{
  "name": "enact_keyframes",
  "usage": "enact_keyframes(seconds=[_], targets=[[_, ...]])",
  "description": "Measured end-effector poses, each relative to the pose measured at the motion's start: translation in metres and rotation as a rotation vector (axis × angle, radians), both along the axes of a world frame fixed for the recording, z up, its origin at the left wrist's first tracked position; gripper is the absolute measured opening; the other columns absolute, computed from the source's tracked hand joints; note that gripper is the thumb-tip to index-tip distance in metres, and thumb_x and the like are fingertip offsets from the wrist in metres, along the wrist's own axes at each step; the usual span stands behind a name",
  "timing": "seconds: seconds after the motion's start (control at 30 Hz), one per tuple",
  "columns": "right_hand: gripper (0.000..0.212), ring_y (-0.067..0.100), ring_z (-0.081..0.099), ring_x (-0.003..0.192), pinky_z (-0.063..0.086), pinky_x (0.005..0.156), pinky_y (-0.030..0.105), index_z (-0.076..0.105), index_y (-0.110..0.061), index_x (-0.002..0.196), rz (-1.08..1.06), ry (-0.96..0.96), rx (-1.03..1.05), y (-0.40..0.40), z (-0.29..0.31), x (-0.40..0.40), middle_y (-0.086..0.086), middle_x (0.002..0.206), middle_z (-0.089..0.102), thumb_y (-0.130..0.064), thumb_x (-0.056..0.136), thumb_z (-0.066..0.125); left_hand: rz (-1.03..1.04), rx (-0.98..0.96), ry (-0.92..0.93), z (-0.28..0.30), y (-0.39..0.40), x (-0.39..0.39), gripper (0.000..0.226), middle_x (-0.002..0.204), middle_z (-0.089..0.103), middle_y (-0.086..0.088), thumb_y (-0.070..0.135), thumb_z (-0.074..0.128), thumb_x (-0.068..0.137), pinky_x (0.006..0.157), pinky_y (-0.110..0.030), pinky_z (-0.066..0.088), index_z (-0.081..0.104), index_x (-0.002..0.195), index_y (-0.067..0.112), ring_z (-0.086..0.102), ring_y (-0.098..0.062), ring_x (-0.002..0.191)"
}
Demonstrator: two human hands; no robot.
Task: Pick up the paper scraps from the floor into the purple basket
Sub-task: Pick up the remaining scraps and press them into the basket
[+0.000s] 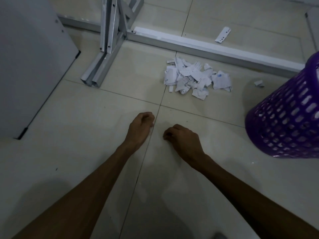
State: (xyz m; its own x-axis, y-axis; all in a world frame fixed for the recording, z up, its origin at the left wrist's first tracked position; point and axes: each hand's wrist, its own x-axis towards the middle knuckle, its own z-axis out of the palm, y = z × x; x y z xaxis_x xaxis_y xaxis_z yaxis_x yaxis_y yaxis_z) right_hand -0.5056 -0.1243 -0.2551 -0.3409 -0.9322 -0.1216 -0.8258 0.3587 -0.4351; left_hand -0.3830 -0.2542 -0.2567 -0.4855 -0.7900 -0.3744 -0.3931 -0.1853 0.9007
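Scraps piled on floor, both hands empty

Paper scraps (196, 77) look light, limp, loose: scoop from pile edges w/ both palms. Heap's long axis runs left-right along metal frame rail (207, 49), purple basket (284, 118) near its right end. Left hand (140, 127) & right hand (183, 140) loosely curled, holding nothing.

Floor (69, 152): pale tiles, dark grout lines. Lying on it: heap of paper scraps (195, 78); punched paper strip (223, 34); small scrap (259, 83); purple basket (290, 111); metal frame (172, 41); grey cabinet (31, 62).
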Motion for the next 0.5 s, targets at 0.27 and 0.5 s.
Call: enact_keyframes(seconds=[0.27, 0.5], targets=[[0.019, 0.011, 0.058, 0.091, 0.049, 0.075, 0.029, 0.077, -0.029, 0.101, 0.411, -0.323, 0.023, 0.022, -0.005, 0.053, -0.009, 0.104, 0.071, -0.04, 0.089, 0.068, -0.04, 0.049, 0.034, 0.001, -0.001, 0.034, 0.02, 0.109, 0.068, 0.005, 0.03, 0.053, 0.098, 0.074, -0.025, 0.052, 0.061, 0.115, 0.023, 0.066, -0.013, 0.095], [0.02, 0.014, 0.059, 0.09, 0.041, 0.073, 0.03, 0.077, -0.032, 0.102, 0.592, -0.245, -0.007, 0.02, -0.006, 0.065, -0.008, 0.101, 0.071, -0.043, 0.089, 0.066, -0.042, 0.078, 0.024, 0.001, -0.006, 0.049, 0.027, 0.109, 0.069, 0.003, 0.03, 0.042, 0.102, 0.073, -0.026, 0.051, 0.061, 0.117, 0.018, 0.066, -0.017, 0.094]])
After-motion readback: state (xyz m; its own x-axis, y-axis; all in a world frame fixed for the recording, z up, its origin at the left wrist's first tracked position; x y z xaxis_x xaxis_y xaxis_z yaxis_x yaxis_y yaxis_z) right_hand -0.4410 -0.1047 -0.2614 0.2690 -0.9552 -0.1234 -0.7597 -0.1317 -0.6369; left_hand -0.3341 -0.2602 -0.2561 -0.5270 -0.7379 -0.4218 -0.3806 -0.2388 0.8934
